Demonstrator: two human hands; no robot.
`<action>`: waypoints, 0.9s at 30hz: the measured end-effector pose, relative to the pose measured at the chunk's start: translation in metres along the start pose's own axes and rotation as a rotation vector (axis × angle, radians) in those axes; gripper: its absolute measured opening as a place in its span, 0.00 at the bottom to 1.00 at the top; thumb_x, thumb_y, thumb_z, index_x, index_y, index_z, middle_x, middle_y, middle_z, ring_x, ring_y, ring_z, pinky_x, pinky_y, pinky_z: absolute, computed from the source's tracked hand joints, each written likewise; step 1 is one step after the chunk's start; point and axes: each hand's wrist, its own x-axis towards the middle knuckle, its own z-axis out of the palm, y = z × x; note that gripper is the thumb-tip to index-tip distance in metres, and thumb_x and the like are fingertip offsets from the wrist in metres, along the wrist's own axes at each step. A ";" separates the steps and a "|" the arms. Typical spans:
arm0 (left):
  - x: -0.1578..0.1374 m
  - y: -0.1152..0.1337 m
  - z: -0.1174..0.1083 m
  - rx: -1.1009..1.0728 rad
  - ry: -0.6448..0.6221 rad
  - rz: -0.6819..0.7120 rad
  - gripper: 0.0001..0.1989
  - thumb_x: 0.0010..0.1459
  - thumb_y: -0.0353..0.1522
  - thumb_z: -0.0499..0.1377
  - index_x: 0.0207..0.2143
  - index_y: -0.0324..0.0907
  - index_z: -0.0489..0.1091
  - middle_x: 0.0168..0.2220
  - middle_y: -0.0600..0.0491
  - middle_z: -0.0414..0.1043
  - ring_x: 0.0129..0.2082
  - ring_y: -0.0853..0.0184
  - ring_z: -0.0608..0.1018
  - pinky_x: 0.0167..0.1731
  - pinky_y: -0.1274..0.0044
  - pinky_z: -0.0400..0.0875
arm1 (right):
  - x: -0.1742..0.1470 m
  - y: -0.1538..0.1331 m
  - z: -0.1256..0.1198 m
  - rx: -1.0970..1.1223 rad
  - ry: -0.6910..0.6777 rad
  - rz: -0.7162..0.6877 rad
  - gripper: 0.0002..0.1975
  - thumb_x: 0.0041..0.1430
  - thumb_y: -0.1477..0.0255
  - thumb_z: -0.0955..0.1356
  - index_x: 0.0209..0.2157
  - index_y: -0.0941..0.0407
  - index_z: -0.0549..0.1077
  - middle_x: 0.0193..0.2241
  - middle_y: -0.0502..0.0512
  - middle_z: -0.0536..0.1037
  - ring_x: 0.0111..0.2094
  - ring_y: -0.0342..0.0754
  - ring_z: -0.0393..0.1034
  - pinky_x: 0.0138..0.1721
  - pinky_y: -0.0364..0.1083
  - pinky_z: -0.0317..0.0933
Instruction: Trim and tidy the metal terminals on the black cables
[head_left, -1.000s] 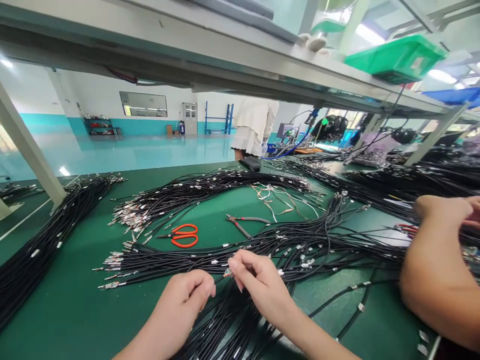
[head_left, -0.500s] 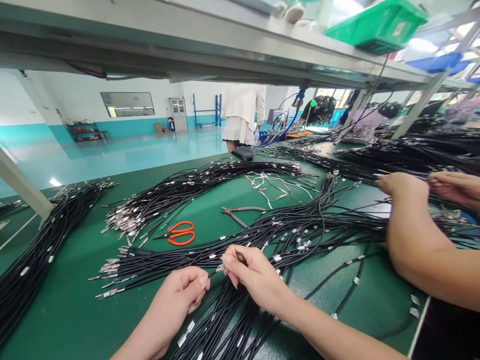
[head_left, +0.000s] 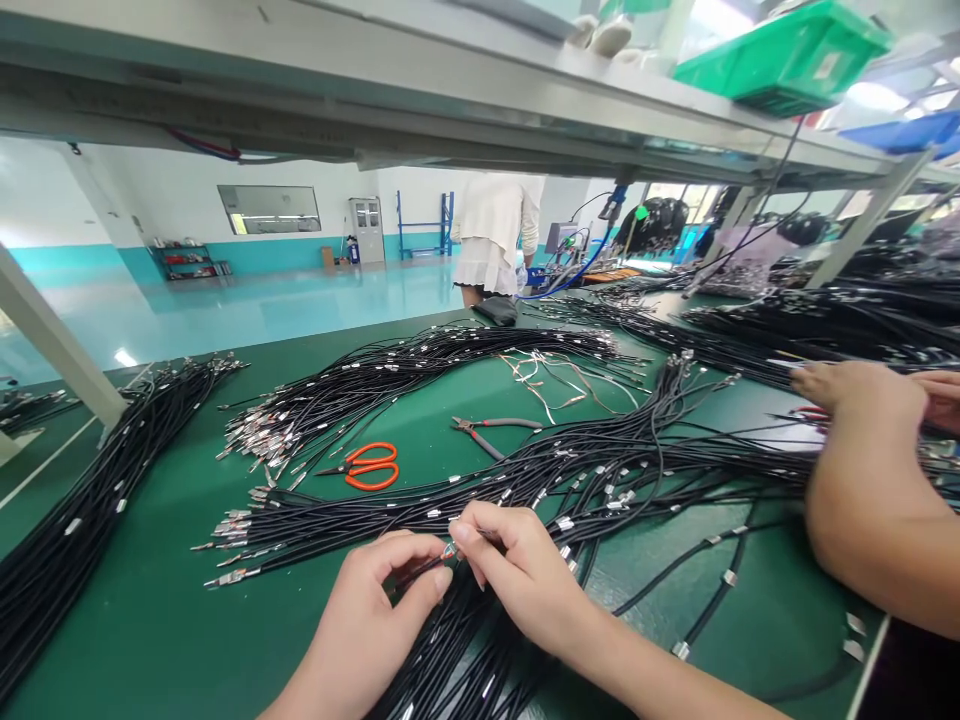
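Observation:
In front of me, my left hand [head_left: 386, 605] is closed around a black cable, thumb and fingers near its end. The cable's stripped end [head_left: 450, 551] shows coloured wires and bright metal between my two hands. Pinched fingers of my right hand [head_left: 517, 560] touch that end. A slim dark-brown tool [head_left: 493, 537] is also in the right hand, mostly hidden by the fingers. Under and behind my hands lie bundles of black cables [head_left: 337, 518] with white labels and metal-tipped ends.
Orange-handled scissors [head_left: 371, 467] and grey-handled cutters [head_left: 495, 432] lie on the green table [head_left: 150, 620]. More cable bundles [head_left: 427, 362] lie beyond. A co-worker's arm [head_left: 874, 480] reaches in at right. Overhead, a shelf [head_left: 450, 100] carries a green bin [head_left: 787, 60].
My left hand has moved right, closer to the right hand, its thumb now stretched forward along the cable. The brown tool shows less. The view has shifted slightly.

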 end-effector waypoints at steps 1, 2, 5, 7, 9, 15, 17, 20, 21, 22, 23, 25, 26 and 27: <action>0.000 0.001 0.000 0.004 -0.006 -0.006 0.07 0.50 0.35 0.55 0.25 0.43 0.71 0.26 0.53 0.70 0.27 0.66 0.70 0.31 0.78 0.63 | -0.001 0.000 0.001 0.004 -0.011 -0.002 0.18 0.57 0.67 0.59 0.15 0.56 0.59 0.13 0.45 0.59 0.18 0.40 0.54 0.22 0.40 0.48; 0.000 0.001 0.001 0.001 -0.012 -0.021 0.08 0.50 0.35 0.55 0.23 0.43 0.70 0.23 0.54 0.68 0.25 0.67 0.69 0.29 0.78 0.63 | -0.001 0.000 0.001 0.017 -0.026 0.004 0.18 0.58 0.67 0.59 0.16 0.56 0.59 0.13 0.45 0.59 0.18 0.40 0.53 0.22 0.40 0.48; 0.001 0.004 0.000 -0.049 -0.048 -0.086 0.11 0.51 0.35 0.54 0.19 0.41 0.68 0.19 0.56 0.64 0.22 0.69 0.67 0.26 0.79 0.60 | -0.001 0.001 0.002 0.084 -0.072 0.039 0.19 0.58 0.65 0.59 0.16 0.56 0.59 0.13 0.45 0.59 0.17 0.39 0.53 0.22 0.40 0.48; 0.000 0.006 -0.002 -0.092 -0.069 -0.121 0.12 0.51 0.35 0.54 0.18 0.40 0.67 0.18 0.56 0.63 0.21 0.70 0.66 0.25 0.79 0.59 | -0.001 0.002 0.002 0.124 -0.087 0.055 0.19 0.58 0.64 0.59 0.16 0.57 0.58 0.13 0.45 0.58 0.17 0.39 0.52 0.22 0.40 0.48; 0.000 0.007 -0.002 -0.116 -0.074 -0.141 0.12 0.51 0.35 0.54 0.18 0.39 0.67 0.18 0.56 0.63 0.21 0.71 0.65 0.25 0.79 0.58 | 0.000 0.003 0.002 0.153 -0.097 0.064 0.19 0.58 0.65 0.59 0.16 0.57 0.58 0.12 0.45 0.58 0.17 0.39 0.52 0.22 0.40 0.48; 0.001 0.003 -0.004 -0.180 -0.086 -0.148 0.12 0.51 0.33 0.55 0.17 0.38 0.67 0.18 0.56 0.63 0.21 0.72 0.64 0.25 0.80 0.58 | 0.000 0.004 0.004 0.187 -0.113 0.088 0.18 0.58 0.65 0.59 0.18 0.57 0.60 0.12 0.44 0.58 0.16 0.38 0.51 0.20 0.39 0.47; 0.002 0.002 -0.005 -0.185 -0.088 -0.142 0.12 0.51 0.33 0.55 0.17 0.38 0.67 0.18 0.57 0.63 0.21 0.73 0.64 0.25 0.80 0.58 | -0.001 0.003 0.005 0.194 -0.118 0.094 0.17 0.57 0.65 0.59 0.18 0.58 0.61 0.11 0.44 0.58 0.16 0.38 0.50 0.20 0.39 0.47; 0.002 0.001 -0.005 -0.191 -0.081 -0.146 0.11 0.50 0.33 0.55 0.18 0.38 0.68 0.19 0.56 0.64 0.20 0.73 0.64 0.25 0.80 0.59 | -0.001 0.003 0.005 0.198 -0.115 0.105 0.17 0.57 0.65 0.59 0.18 0.58 0.61 0.11 0.44 0.58 0.16 0.38 0.50 0.19 0.39 0.46; 0.002 0.000 -0.005 -0.190 -0.076 -0.149 0.10 0.50 0.32 0.56 0.19 0.38 0.70 0.19 0.56 0.65 0.20 0.73 0.65 0.25 0.80 0.60 | -0.001 0.003 0.005 0.199 -0.114 0.108 0.16 0.57 0.65 0.59 0.18 0.58 0.61 0.11 0.43 0.57 0.15 0.38 0.50 0.19 0.39 0.46; 0.002 0.000 -0.004 -0.189 -0.068 -0.146 0.09 0.50 0.32 0.56 0.21 0.38 0.71 0.19 0.56 0.65 0.20 0.73 0.66 0.25 0.80 0.61 | -0.001 0.003 0.005 0.200 -0.111 0.111 0.17 0.57 0.65 0.59 0.18 0.58 0.62 0.11 0.43 0.57 0.15 0.38 0.49 0.19 0.39 0.46; 0.002 0.000 -0.003 -0.193 -0.053 -0.134 0.08 0.50 0.32 0.56 0.24 0.39 0.73 0.20 0.56 0.67 0.21 0.72 0.66 0.25 0.80 0.62 | -0.001 0.003 0.005 0.200 -0.109 0.113 0.17 0.57 0.65 0.59 0.18 0.58 0.62 0.11 0.43 0.57 0.15 0.38 0.49 0.19 0.39 0.46; 0.001 -0.001 -0.001 -0.199 -0.015 -0.086 0.08 0.50 0.32 0.56 0.31 0.41 0.74 0.23 0.55 0.69 0.21 0.72 0.68 0.26 0.80 0.64 | -0.001 0.003 0.006 0.203 -0.103 0.116 0.17 0.57 0.64 0.59 0.18 0.58 0.62 0.11 0.43 0.57 0.15 0.38 0.49 0.19 0.39 0.46; 0.001 -0.001 0.000 -0.193 0.010 -0.057 0.09 0.50 0.32 0.56 0.34 0.42 0.74 0.24 0.54 0.70 0.22 0.71 0.69 0.26 0.80 0.65 | -0.001 0.003 0.006 0.204 -0.099 0.118 0.17 0.57 0.64 0.59 0.18 0.58 0.62 0.11 0.43 0.57 0.15 0.38 0.49 0.19 0.39 0.46; 0.000 -0.001 0.000 -0.179 0.035 -0.027 0.10 0.50 0.31 0.56 0.35 0.42 0.74 0.26 0.54 0.71 0.22 0.71 0.69 0.26 0.80 0.66 | -0.001 0.003 0.006 0.204 -0.094 0.122 0.17 0.57 0.64 0.59 0.18 0.58 0.62 0.11 0.43 0.57 0.15 0.38 0.49 0.19 0.39 0.46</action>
